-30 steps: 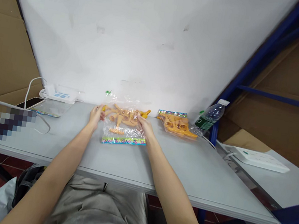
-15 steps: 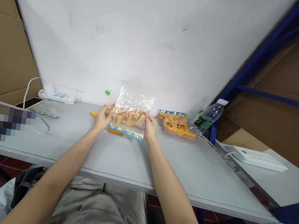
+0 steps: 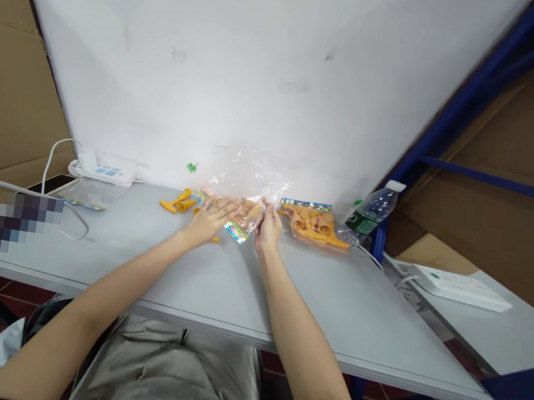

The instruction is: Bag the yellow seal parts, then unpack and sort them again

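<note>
A clear plastic bag [image 3: 251,174] with a colourful printed strip is upright in front of me, crumpled and shiny. Through its film, orange plastic pieces show near the lower part. My right hand [image 3: 269,228] grips the bag's right edge with its fingers closed. Stretched out across the bag's lower left is my left hand [image 3: 209,221], its fingers lying flat against the film. Loose orange plastic pieces [image 3: 181,202], some shaped like cones, rest on the table just left of that hand. Right of my right hand lies a filled bag of orange pieces [image 3: 316,226].
A tilted water bottle [image 3: 375,208] leans at the right by a blue post. To the left are a power strip [image 3: 103,170], a phone [image 3: 51,184], a flat clear bag [image 3: 92,192] and a white cable. Another power strip [image 3: 459,287] sits on the right-hand table.
My left hand has let go of the bag's left edge and moved right across its front. The bag has crumpled and its printed strip is bent. The right hand keeps its grip.
</note>
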`<state>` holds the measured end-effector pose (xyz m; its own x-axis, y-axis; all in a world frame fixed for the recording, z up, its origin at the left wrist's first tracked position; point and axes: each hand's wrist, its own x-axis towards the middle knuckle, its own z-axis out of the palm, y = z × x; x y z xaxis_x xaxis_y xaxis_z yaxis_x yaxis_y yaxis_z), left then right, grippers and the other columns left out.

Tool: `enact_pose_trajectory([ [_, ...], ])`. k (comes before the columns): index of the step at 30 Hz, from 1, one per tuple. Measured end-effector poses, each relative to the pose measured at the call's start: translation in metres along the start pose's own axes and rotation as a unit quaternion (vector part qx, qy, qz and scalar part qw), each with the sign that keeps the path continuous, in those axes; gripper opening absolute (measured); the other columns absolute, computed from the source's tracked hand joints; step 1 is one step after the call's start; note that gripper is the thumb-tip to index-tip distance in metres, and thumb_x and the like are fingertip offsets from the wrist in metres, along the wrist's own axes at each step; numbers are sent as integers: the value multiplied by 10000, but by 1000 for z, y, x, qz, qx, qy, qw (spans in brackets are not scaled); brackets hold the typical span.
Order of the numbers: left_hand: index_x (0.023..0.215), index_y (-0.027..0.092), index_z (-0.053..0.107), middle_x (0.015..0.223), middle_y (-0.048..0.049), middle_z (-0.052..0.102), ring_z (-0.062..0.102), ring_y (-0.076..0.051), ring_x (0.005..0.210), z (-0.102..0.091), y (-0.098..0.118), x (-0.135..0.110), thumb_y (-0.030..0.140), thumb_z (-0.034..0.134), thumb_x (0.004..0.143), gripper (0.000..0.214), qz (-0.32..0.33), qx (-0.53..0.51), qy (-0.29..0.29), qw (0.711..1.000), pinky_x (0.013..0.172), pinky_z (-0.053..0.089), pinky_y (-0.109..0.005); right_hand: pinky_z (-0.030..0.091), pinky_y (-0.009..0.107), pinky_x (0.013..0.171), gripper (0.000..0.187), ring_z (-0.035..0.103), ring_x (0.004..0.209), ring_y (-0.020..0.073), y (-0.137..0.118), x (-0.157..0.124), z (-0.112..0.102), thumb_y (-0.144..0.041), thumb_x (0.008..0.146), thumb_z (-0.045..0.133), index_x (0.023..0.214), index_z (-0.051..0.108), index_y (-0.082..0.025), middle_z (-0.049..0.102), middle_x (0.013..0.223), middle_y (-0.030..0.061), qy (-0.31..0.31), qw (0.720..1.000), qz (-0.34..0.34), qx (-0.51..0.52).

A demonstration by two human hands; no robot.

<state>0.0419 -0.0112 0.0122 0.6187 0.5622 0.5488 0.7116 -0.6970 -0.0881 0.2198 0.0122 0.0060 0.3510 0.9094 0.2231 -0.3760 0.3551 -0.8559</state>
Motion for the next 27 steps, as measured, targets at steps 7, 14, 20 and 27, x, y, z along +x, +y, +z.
enact_pose_trajectory([
  [7, 1408, 189, 486, 1534, -85, 387, 283, -236, 1461, -57, -78, -19, 52, 298, 852, 602, -166, 12, 34, 986, 1207, 83, -517, 304, 211, 361, 623, 409, 344, 58, 2, -4, 2, -697, 729, 628, 1085, 614, -186, 543, 550, -77, -73, 996, 39, -40],
  [14, 1477, 135, 365, 1576, -119, 312, 214, -267, 1479, -111, -169, -110, 65, 351, 811, 670, -371, 161, -49, 913, 1188, 93, -541, 290, 218, 336, 433, 402, 313, 74, 26, -7, 1, -570, 721, 682, 885, 642, -171, 571, 515, -61, -150, 971, 66, -174],
  [20, 1391, 152, 491, 1546, -131, 369, 283, -291, 1445, -114, -207, -173, 43, 329, 821, 602, -452, 195, -180, 852, 1137, 155, -636, 307, 206, 379, 214, 423, 334, 77, 43, -10, -4, -371, 772, 628, 666, 608, -186, 554, 470, -62, -232, 918, 53, -318],
  [27, 1017, 200, 705, 1282, -86, 645, 365, -373, 1364, -104, -229, -179, 211, 505, 829, 276, -485, 160, -230, 828, 1066, 188, -714, 320, 217, 405, 162, 424, 342, 84, 44, -9, -5, -325, 775, 597, 679, 616, -196, 562, 483, -63, -224, 912, 47, -340],
])
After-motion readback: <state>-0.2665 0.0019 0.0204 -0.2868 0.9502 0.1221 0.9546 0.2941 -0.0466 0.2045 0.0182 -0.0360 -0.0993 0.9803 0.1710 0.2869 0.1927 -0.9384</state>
